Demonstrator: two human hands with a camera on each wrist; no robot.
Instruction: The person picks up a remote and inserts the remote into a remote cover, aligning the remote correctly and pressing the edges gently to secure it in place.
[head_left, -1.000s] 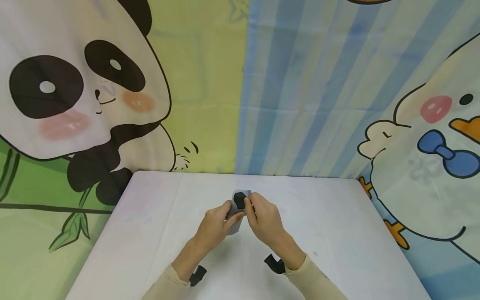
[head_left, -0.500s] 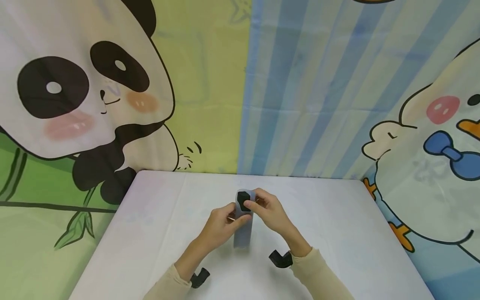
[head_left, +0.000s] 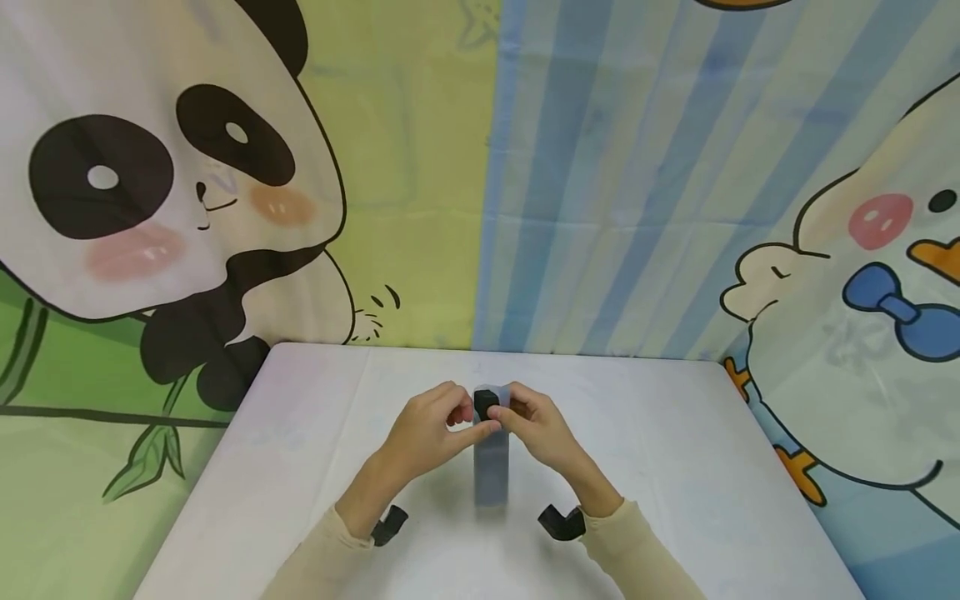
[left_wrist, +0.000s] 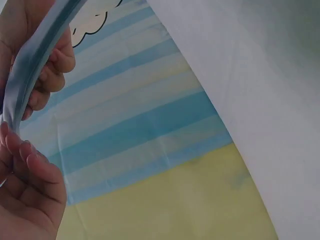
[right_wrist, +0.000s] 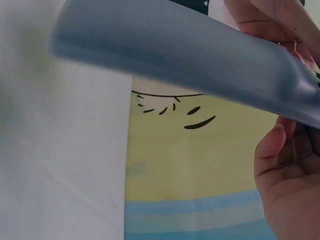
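A long grey-blue strip (head_left: 491,475) with smooth sides stands upright between my hands in the head view, a black angular piece (head_left: 485,400) at its top. My right hand (head_left: 543,429) pinches the top, thumb over the lower corner of the black piece and fingers behind the right edge. The left hand (head_left: 427,429) is at the left side, its straight thumb reaching across the front and its fingers loosely bent beside the black piece. In the right wrist view the strip (right_wrist: 165,55) runs across the top; in the left wrist view it curves past the fingers.
A white table (head_left: 637,433) lies beneath the hands. Behind it hangs a printed backdrop (head_left: 405,167) with a panda, stripes and a white bird. Black bent pieces, one at the left wrist (head_left: 390,525) and one at the right (head_left: 561,523), stick out by the sleeves.
The strip has swung more upright and its lower part shows more. My left fingers have come out from behind it to the left. The right hand keeps its pinch at the top.
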